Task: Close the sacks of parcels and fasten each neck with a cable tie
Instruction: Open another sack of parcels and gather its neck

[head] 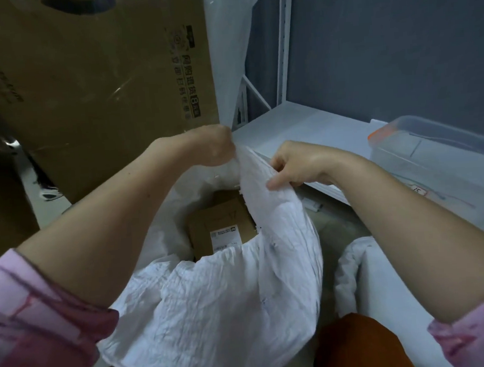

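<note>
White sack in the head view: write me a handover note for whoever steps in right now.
Left hand grips the far edge of the white sack's rim.
Right hand pinches the rim beside it.
The mouth is still open, with a labelled cardboard parcel showing inside.
Done: rim partly drawn up.
Left: bunch the neck and fasten a cable tie; none is in view.

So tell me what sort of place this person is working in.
Probably a parcel depot or stockroom. A white woven sack holds labelled cardboard parcels, a big taped carton stands behind it, and white metal shelving carries a clear plastic storage bin.
</note>
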Demonstrator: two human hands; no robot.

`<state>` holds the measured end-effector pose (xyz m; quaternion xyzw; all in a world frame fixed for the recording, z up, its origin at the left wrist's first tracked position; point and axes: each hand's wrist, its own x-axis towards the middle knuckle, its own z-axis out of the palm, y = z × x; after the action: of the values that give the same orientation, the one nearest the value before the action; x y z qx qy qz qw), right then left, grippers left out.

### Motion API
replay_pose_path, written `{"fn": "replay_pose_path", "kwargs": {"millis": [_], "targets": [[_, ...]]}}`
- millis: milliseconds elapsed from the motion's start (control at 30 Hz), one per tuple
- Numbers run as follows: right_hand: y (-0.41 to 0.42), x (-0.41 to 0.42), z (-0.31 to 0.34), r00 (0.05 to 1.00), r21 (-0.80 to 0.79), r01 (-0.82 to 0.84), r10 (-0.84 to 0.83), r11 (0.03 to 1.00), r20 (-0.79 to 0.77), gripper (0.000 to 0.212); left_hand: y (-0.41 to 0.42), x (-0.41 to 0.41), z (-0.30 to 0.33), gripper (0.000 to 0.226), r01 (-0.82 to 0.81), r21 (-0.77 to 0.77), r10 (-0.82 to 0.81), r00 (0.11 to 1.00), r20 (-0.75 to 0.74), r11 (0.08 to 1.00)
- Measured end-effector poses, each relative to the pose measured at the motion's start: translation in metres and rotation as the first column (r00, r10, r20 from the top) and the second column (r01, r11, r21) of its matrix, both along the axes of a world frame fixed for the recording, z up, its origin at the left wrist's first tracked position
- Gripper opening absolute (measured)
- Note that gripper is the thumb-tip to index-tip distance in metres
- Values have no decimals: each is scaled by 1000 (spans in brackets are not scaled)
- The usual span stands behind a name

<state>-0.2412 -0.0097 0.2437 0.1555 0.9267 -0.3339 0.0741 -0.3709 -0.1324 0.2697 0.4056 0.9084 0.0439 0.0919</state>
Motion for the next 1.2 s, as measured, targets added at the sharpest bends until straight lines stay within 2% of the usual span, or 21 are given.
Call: {"fn": "replay_pose_path", "kwargs": {"millis": [33, 100, 167, 200, 300, 367, 400, 433, 467, 500, 533, 567, 600, 700, 767, 833, 900, 933, 1000, 1100, 1200], "targets": [[2, 1, -1, 1000, -82, -1, 0, 997, -3, 39, 1, 2, 1, 26, -7, 0, 7, 999, -40, 1000], [6, 3, -3, 999, -376, -22, 11, 926, -32, 35, 0, 12, 3, 38, 54, 32, -49, 989, -142, 998], [12, 4, -6, 998, -645, -23, -16, 764, -55, 21, -1, 28, 7, 52, 201, 101, -188, 974, -125, 974], [16, 5, -7, 997, -727, -6, -50, 687, -56, 19, -1, 36, 9, 50, 266, 127, -258, 963, -75, 956], [21, 11, -13, 990, -847, 26, -132, 531, -53, 18, -1, 48, 13, 33, 304, 136, -319, 942, 105, 943], [24, 16, -18, 984, -882, 41, -172, 470, -46, 15, 2, 47, 14, 30, 327, 110, -337, 938, 84, 938], [23, 17, -19, 979, -879, 61, -198, 473, -39, 15, 4, 46, 14, 25, 338, 89, -344, 937, 55, 937], [22, 17, -22, 970, -848, 99, -239, 520, -33, 14, 7, 45, 13, 18, 341, 51, -343, 939, 19, 939], [19, 18, -22, 959, -760, 141, -277, 634, -54, 13, 11, 44, 11, 13, 327, 8, -327, 945, -24, 945], [16, 19, -20, 946, -567, 193, -305, 801, -108, 12, 15, 42, 9, 11, 291, -35, -293, 954, -64, 956], [12, 21, -16, 934, -317, 241, -308, 917, -179, 7, 19, 39, 8, 13, 236, -75, -243, 966, -90, 969], [5, 25, -11, 925, -102, 266, -284, 958, -252, 1, 22, 36, 7, 15, 179, -106, -190, 976, -104, 978], [-1, 29, -6, 926, 24, 260, -242, 965, -289, 9, 26, 33, 8, 17, 140, -133, -156, 981, -113, 981], [-20, 43, 1, 962, 114, 161, -130, 980, -241, 25, 33, 30, 14, 25, 128, -195, -148, 985, -89, 972], [-23, 43, -6, 959, 159, 181, -138, 970, -247, 42, 38, 31, 17, 27, 134, -174, -142, 989, -36, 976], [-20, 41, -9, 950, 66, 194, -170, 979, -262, 39, 40, 34, 19, 27, 137, -147, -146, 988, -54, 980], [-10, 40, -12, 945, -214, 185, -233, 959, -228, 13, 37, 40, 22, 25, 128, -88, -136, 986, -93, 988], [-3, 40, -15, 941, -383, 187, -277, 904, -193, 10, 34, 45, 23, 27, 154, -41, -157, 983, -90, 987], [12, 40, -25, 937, -661, 166, -326, 732, -126, 15, 28, 56, 23, 33, 288, 35, -287, 958, -12, 957], [27, 43, -39, 948, -822, 105, -305, 559, -86, 15, 21, 71, 24, 29, 406, 17, -406, 908, 105, 913], [27, 50, -44, 960, -885, 82, -274, 459, -53, 18, 26, 77, 20, 24, 436, -60, -436, 900, 15, 898]]}}
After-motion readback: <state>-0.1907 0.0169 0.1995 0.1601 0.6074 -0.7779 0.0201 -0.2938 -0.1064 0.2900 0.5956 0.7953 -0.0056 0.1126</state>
